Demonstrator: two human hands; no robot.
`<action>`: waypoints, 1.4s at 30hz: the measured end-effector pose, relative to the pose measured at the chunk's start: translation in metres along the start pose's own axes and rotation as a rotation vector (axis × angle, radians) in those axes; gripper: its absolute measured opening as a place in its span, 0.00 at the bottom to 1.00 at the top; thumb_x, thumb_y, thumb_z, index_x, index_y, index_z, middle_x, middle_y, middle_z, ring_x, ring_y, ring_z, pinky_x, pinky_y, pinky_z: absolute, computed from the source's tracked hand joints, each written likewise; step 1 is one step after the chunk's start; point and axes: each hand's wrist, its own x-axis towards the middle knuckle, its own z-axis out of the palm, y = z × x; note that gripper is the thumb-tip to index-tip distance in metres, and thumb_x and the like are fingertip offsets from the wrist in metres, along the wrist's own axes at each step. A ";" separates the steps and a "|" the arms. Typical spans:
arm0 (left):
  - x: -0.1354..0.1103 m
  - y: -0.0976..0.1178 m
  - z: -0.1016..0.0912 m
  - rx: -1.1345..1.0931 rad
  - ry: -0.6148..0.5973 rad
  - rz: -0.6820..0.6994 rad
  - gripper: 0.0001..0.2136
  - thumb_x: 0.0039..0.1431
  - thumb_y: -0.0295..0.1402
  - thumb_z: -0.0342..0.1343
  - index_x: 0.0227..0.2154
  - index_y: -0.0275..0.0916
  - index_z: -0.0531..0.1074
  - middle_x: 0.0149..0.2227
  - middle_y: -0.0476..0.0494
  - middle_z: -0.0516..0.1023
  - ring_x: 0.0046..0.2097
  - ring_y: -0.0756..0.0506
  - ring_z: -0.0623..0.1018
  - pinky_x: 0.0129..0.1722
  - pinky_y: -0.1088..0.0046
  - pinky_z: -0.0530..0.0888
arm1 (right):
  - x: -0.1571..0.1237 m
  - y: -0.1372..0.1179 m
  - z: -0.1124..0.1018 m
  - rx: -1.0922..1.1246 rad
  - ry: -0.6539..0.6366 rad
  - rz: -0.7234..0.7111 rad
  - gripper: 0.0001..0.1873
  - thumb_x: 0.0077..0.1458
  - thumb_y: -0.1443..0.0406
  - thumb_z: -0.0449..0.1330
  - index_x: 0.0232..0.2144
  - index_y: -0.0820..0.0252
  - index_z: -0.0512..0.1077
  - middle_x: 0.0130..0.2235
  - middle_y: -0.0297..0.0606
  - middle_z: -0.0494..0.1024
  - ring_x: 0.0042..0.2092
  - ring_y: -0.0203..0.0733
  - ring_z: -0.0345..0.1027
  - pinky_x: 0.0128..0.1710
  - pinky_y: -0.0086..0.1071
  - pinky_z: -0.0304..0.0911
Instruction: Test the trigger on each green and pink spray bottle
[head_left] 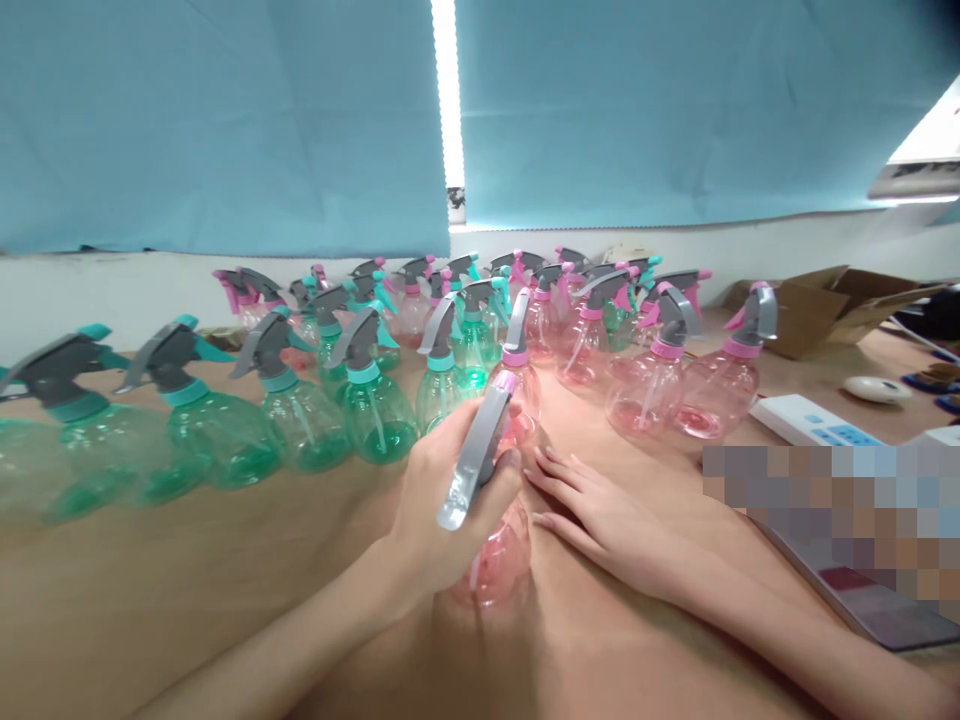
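Observation:
My left hand is wrapped round the neck of a pink spray bottle with a grey trigger head, upright above or on the table. Its fingers hide the bottle's collar. Flat on the table just to the right lies my right hand, fingers stretched out and holding nothing. Directly behind the held bottle stands another pink spray bottle. A row of green spray bottles with grey heads and teal collars runs off to the left. Two pink spray bottles stand close together beyond my right hand.
More pink and green bottles crowd the back of the wooden table. On the right are an open cardboard box, a white computer mouse, a white power strip and a dark flat device, partly blurred out. Blue blinds hang behind.

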 end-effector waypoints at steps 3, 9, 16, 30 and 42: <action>0.000 0.001 0.001 0.032 0.024 -0.015 0.03 0.56 0.30 0.51 0.30 0.41 0.62 0.27 0.51 0.66 0.28 0.48 0.67 0.30 0.70 0.64 | 0.000 0.000 0.000 0.011 -0.002 0.005 0.28 0.68 0.55 0.48 0.64 0.61 0.60 0.65 0.48 0.61 0.67 0.55 0.51 0.64 0.58 0.51; 0.000 -0.002 0.000 0.033 -0.013 -0.026 0.01 0.57 0.30 0.51 0.32 0.40 0.64 0.30 0.50 0.70 0.30 0.47 0.71 0.30 0.70 0.66 | 0.000 0.001 0.000 0.013 -0.008 0.007 0.29 0.67 0.55 0.50 0.64 0.63 0.60 0.65 0.48 0.60 0.67 0.55 0.50 0.64 0.58 0.50; -0.002 -0.003 0.002 0.003 0.001 -0.024 0.04 0.58 0.29 0.51 0.37 0.41 0.66 0.33 0.49 0.72 0.32 0.47 0.72 0.33 0.70 0.67 | 0.001 -0.001 -0.003 -0.014 -0.053 0.015 0.29 0.68 0.54 0.48 0.64 0.66 0.60 0.66 0.49 0.60 0.67 0.55 0.49 0.64 0.57 0.50; -0.001 -0.004 0.002 -0.009 -0.001 -0.037 0.05 0.58 0.30 0.52 0.38 0.41 0.67 0.31 0.49 0.71 0.31 0.47 0.72 0.33 0.69 0.68 | 0.000 0.000 -0.004 -0.027 -0.062 0.011 0.29 0.68 0.54 0.47 0.64 0.67 0.60 0.66 0.49 0.60 0.67 0.56 0.49 0.64 0.58 0.49; 0.003 -0.003 -0.003 0.042 -0.042 0.070 0.04 0.59 0.31 0.49 0.36 0.41 0.66 0.32 0.49 0.71 0.31 0.47 0.71 0.31 0.69 0.68 | -0.001 0.000 -0.003 -0.029 -0.052 0.000 0.29 0.68 0.55 0.48 0.63 0.67 0.62 0.65 0.51 0.60 0.67 0.56 0.49 0.64 0.58 0.50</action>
